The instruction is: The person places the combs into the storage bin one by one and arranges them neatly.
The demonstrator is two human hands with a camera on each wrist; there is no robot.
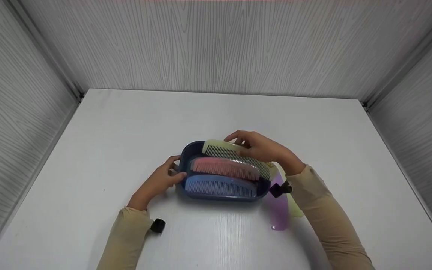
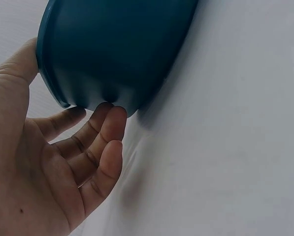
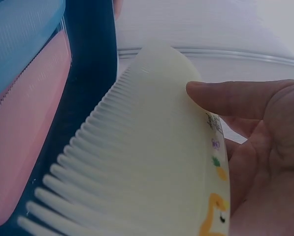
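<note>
A dark blue oblong tray [image 1: 216, 198] sits mid-table, its outside filling the top of the left wrist view. My left hand [image 1: 159, 182] grips its left end, thumb at the rim and fingertips against the outer wall. A pale yellow comb [image 1: 219, 147] slants along the tray's far side, teeth toward me. My right hand [image 1: 263, 147] pinches this comb by its printed back; the thumb lies on its face in the right wrist view. Nearer in the tray are a pink comb [image 1: 223, 167] and, at the front, a translucent blue comb [image 1: 219, 185].
Right of the tray, a purple comb [image 1: 279, 212] lies on the table, partly over a yellow-green piece [image 1: 296, 208], both partly hidden by the right wrist. Grey wood-grain panels [image 1: 216, 48] stand at the back and both sides of the white table [image 1: 126, 120].
</note>
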